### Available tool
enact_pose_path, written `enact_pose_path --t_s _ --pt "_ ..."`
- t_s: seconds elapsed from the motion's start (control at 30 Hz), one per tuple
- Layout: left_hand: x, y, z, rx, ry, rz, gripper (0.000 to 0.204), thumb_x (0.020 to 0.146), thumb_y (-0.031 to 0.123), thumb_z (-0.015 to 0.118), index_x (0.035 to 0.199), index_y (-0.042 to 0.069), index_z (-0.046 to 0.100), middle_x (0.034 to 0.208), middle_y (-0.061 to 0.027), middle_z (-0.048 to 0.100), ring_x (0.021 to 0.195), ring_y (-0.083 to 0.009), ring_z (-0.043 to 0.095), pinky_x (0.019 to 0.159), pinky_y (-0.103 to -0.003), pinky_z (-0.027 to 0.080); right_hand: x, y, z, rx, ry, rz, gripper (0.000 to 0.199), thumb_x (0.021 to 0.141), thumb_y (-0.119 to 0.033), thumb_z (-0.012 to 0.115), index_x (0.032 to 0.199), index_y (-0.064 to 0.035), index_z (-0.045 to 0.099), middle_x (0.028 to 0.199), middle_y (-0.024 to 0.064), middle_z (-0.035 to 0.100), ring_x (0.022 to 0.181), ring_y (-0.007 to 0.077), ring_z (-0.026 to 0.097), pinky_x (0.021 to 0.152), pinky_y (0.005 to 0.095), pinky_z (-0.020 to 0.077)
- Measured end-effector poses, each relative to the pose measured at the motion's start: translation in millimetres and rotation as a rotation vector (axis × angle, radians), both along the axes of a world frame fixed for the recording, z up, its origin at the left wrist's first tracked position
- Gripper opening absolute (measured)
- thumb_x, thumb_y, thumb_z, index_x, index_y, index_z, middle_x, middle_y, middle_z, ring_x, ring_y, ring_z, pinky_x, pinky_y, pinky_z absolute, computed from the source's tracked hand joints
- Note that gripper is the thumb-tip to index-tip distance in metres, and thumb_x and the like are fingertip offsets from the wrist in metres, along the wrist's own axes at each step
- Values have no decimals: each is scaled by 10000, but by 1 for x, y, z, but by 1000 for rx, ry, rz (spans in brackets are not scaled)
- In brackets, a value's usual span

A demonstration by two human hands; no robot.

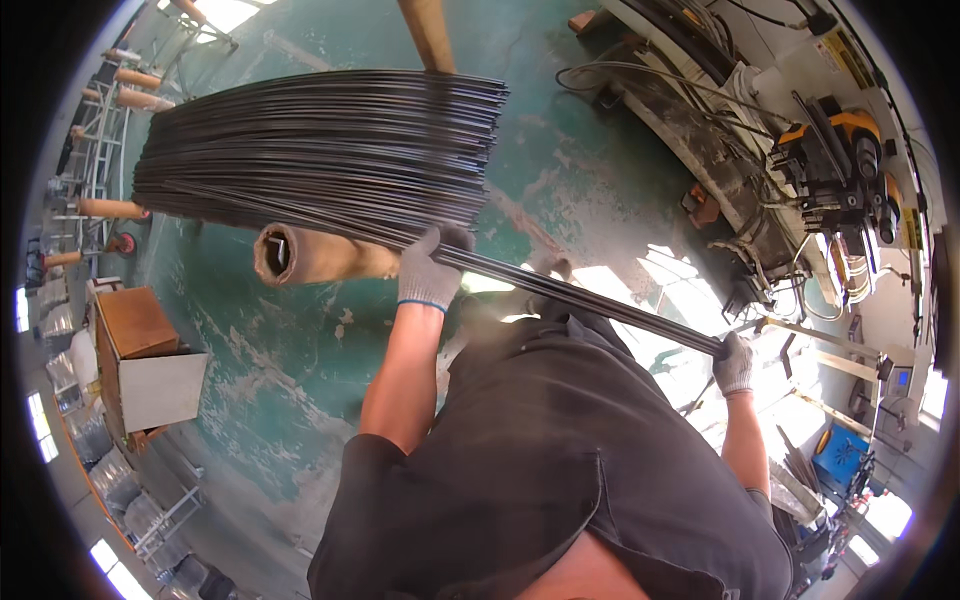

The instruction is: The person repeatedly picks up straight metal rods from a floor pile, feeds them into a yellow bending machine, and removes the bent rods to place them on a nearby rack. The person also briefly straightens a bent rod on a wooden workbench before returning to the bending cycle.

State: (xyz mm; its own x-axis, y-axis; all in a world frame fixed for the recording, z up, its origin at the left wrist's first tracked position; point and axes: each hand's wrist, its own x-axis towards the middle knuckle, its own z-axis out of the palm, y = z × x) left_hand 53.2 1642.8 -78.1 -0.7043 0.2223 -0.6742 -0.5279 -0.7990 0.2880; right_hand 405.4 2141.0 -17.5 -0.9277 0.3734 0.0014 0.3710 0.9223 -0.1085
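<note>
Both my hands wear pale knit gloves and grip a small bunch of long dark metal rods (590, 297). My left hand (432, 268) is wrapped round the bunch near the front edge of a big stack. At the right, my right hand (735, 362) is closed on the rods' near end. The bunch slopes down from left to right across the front of my body, its far part lying along the stack. The large stack of similar rods (320, 140) rests on padded brown rollers or tubes; one tube's open end (275, 255) shows beside my left hand.
A machine with cables and an orange-black unit (830, 150) stands at the right. Lower right is a blue box (842, 455). On the left are a brown and white carton (150, 360) and racks with padded arms (110, 208). The floor (270, 370) is worn green.
</note>
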Motion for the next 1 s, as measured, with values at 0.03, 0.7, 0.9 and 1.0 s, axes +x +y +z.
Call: enact_pose_path --t_s 0.03,0.7,0.9,1.0 --pt "7 4 -5 89 2 -5 184 1074 114 502 1131 -24 610 1020 -175 651 976 -329 647 927 -530 567 8 13 -5 62 -59 -38 134 826 -3 641 823 -49 515 724 204 563 782 451 572 696 540 431" --pt "-20 393 169 111 672 -511 231 1014 105 650 1221 3 640 1102 -133 678 1124 -314 629 1168 -535 443 -107 193 -34 -2299 1560 -964 204 1044 2 542 1246 18 565 1273 187 644 1159 340 669 1041 498 576" --pt "-146 415 213 185 831 -575 303 1022 109 637 1271 -61 614 1210 -171 658 1193 -354 611 1188 -544 420 -70 314 -25 -2072 1665 -683 213 1070 -69 569 1271 1 562 1240 154 666 1207 318 661 1078 443 581" --pt "-205 429 211 141 850 -539 308 1035 118 622 1275 -75 610 1228 -184 656 1194 -353 612 1174 -527 440 -76 354 2 -1872 1750 -773 293 1021 -221 682 1233 -35 602 1154 109 692 1134 269 677 1022 389 580"
